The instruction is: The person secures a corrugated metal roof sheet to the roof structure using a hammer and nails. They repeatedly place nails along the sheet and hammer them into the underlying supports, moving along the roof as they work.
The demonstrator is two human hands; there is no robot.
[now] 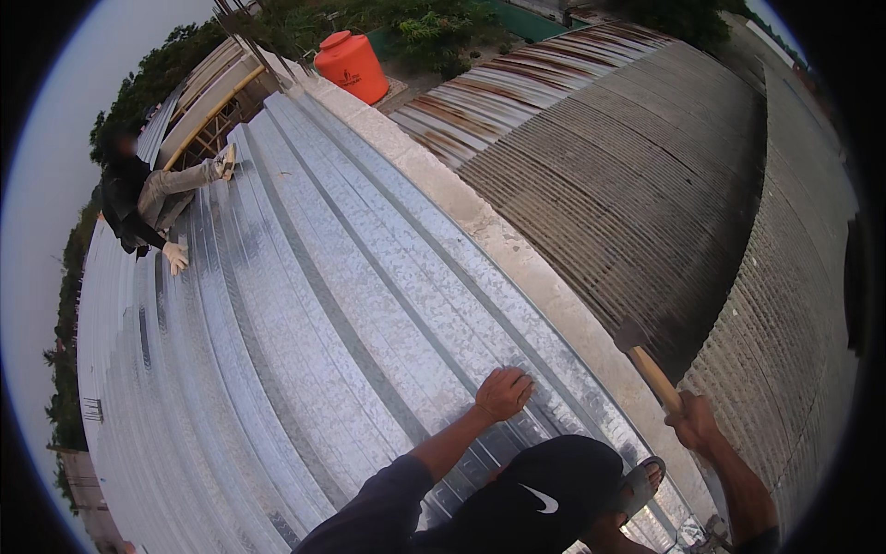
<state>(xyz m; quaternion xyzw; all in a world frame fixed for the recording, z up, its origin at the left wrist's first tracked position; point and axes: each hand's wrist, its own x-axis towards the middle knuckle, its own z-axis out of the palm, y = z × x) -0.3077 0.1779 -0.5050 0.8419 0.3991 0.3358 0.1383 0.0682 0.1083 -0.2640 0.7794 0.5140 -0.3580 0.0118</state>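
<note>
Shiny ribbed metal roofing (pixel 305 305) fills most of the view, sloping away under a pale sky toward treetops, with a pale concrete ledge (pixel 517 258) running along its right edge and older, rusty corrugated roofs (pixel 628 157) lying beyond that. An orange water tank (pixel 352 65) stands on the ground past the far end of the ledge. Farther up the sheets, well apart from the wearer, another person (pixel 148 203) in dark top and light trousers crouches with a gloved hand on the metal. The left hand (pixel 504 392) is pressed on the sheet near the ledge, fingers curled under; whether it pinches a nail or anything else I cannot tell. The right hand (pixel 694 423) is closed around the wooden handle of a hammer (pixel 646 362), held raised above the ledge with its dark head tilted up and to the left. A sandalled foot (pixel 641 485) rests at the sheet's edge, just below the hammer. Judging by how things lie, the sheets are already laid across the whole roof and fixing the edge nearest the ledge looks to be the work in hand; no fasteners are clear enough to count, so how much fixing remains cannot be read.
</note>
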